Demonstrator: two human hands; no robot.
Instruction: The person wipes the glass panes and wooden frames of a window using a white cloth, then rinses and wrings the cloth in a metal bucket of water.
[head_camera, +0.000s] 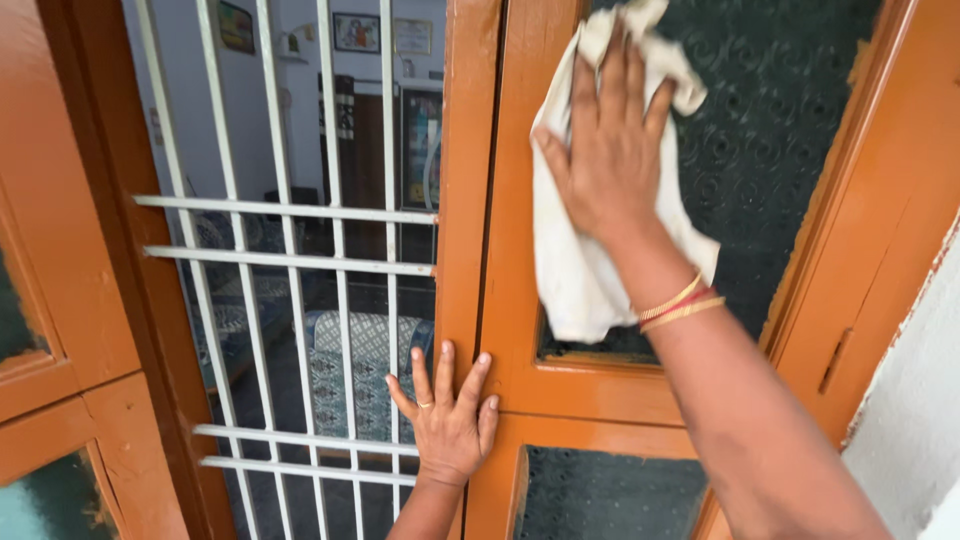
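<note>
My right hand (608, 140) presses a white cloth (575, 270) flat against the dark patterned glass pane (780, 130) of an orange wooden window shutter (520, 330). The cloth hangs down under my palm and covers the pane's left side. Bangles circle my right wrist. My left hand (450, 420), fingers spread and wearing a ring, rests flat on the orange centre post (462, 200) low down, holding nothing.
A white metal grille (290, 215) fills the open left half, with a room, pictures and patterned seats behind it. Another orange shutter (60, 300) stands at far left. A white rough wall (910, 420) is at the right.
</note>
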